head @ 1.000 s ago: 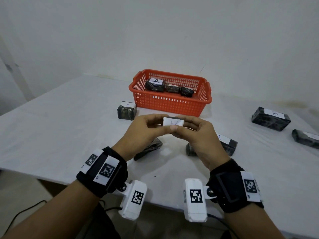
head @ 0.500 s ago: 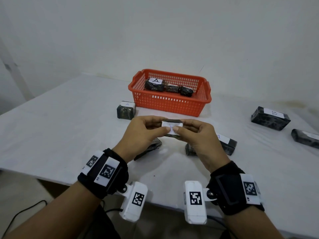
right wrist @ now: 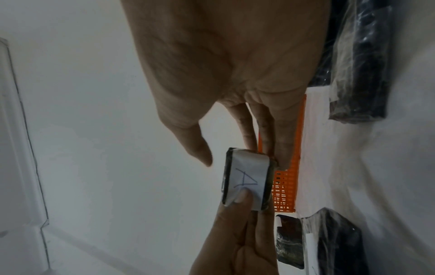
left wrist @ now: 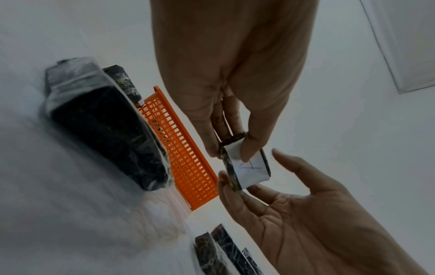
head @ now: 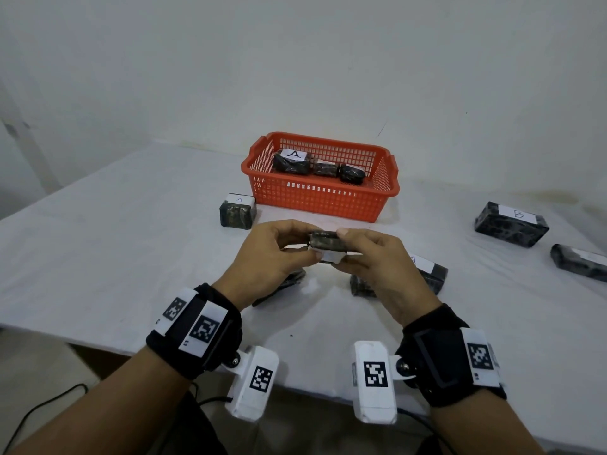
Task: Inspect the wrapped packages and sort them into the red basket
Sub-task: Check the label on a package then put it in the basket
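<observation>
A small dark wrapped package (head: 325, 243) with a white paper label marked "A" (right wrist: 247, 176) hangs above the table in front of the red basket (head: 322, 195). My left hand (head: 276, 256) pinches its left end, the thumb (left wrist: 249, 147) pressing on the label. My right hand (head: 369, 256) holds the other end, with its fingers (right wrist: 282, 148) curled behind the package and the thumb a little off it. The dark side faces up in the head view; the label faces me. Three wrapped packages (head: 292, 163) lie in the basket, one marked "A".
Several more packages lie on the white table (head: 115, 257): an "A" one (head: 238, 211) left of the basket, a "B" one (head: 510, 223) and another (head: 578, 262) at the right. Two more (head: 433, 274) (head: 282, 285) lie partly hidden under my hands. A wall stands behind.
The held package has been turned between my hands: its label faced up a second ago and now faces me, with the dark side on top. The hands stay in place.
</observation>
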{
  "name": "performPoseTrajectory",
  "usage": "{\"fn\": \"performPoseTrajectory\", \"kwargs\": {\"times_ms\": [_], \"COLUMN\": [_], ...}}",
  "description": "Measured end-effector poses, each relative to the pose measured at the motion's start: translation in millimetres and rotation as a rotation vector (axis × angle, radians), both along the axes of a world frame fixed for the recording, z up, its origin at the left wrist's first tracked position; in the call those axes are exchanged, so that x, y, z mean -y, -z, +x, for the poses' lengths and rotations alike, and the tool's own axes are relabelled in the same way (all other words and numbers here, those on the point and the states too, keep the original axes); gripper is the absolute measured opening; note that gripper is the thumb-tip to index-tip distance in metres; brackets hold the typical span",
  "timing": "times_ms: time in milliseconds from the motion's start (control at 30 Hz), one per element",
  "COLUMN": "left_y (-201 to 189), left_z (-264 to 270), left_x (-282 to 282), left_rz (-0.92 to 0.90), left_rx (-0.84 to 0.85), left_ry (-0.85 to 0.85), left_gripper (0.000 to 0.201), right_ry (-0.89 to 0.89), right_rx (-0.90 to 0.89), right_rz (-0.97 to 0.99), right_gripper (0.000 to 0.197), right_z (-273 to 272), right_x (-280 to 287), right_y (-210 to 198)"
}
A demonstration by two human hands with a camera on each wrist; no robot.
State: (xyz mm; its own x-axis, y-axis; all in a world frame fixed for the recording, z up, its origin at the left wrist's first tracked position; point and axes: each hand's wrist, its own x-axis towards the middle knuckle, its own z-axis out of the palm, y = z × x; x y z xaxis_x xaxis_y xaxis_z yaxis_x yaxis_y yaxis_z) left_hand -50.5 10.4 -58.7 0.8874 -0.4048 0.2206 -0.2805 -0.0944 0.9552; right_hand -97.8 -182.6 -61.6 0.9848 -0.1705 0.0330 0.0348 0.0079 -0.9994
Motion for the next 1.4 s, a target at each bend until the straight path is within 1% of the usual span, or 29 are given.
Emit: {"fn": "performPoseTrajectory", "kwargs": {"times_ms": [100,200,300,333,433,500,667,800,900,1000,1067,1133,1300,1400], "left_y": [0,-2,-3,-3,-1,-1,-2,-1,-1,-1,0,0,-2,-3], "left_z": [-1,-2,-5,-5,-3,-2,-4,-2,-2,-1,0,1,1,3], "left_x": [-1,-1,0,0,3,3,4,4,3,2,2,2,6,9], "left_rz": [-0.034,-0.027,-0.066,-0.091,-0.128,-0.126,-0.137,-0.153,-0.136,-0.088,-0.047,-0.021,-0.029,-0.09], "left_rx": [-0.008,-0.076,-0.133,-0.145,-0.148,-0.149,-0.187,-0.173,-0.156,-0.081,-0.028,0.003,-0.04,-0.123], "left_ry": [0.014,0.027,0.081,0.075,-0.01,-0.024,0.042,0.012,0.022,-0.013,-0.035,-0.039,-0.014,0.004], "left_gripper": [0.033,0.042,0.032,0.029,0.022,0.021,0.024,0.023,0.024,0.026,0.03,0.033,0.043,0.031], "right_ry": [-0.021,0.012,0.052,0.05,0.014,0.002,0.047,0.029,0.04,0.014,-0.006,-0.005,0.062,0.082], "right_rx": [-0.031,0.037,0.085,0.088,0.073,0.07,0.109,0.105,0.117,0.108,0.075,0.044,0.047,0.089], "right_rz": [-0.005,0.003,0.008,0.006,0.014,0.015,-0.024,-0.001,-0.024,-0.05,-0.013,0.058,0.083,0.084], "right_gripper": [0.027,0.025,0.024,0.024,0.025,0.024,0.021,0.021,0.021,0.025,0.027,0.025,0.019,0.02], "right_z": [1,1,0,0,-1,-2,-3,-3,-3,-4,-4,-3,1,3], "right_x": [-1,-1,1,1,-1,-2,-2,-3,-3,-1,0,0,-1,-1], "right_y": [2,2,-1,-1,1,2,3,2,1,-1,-1,-1,-2,-4]}}
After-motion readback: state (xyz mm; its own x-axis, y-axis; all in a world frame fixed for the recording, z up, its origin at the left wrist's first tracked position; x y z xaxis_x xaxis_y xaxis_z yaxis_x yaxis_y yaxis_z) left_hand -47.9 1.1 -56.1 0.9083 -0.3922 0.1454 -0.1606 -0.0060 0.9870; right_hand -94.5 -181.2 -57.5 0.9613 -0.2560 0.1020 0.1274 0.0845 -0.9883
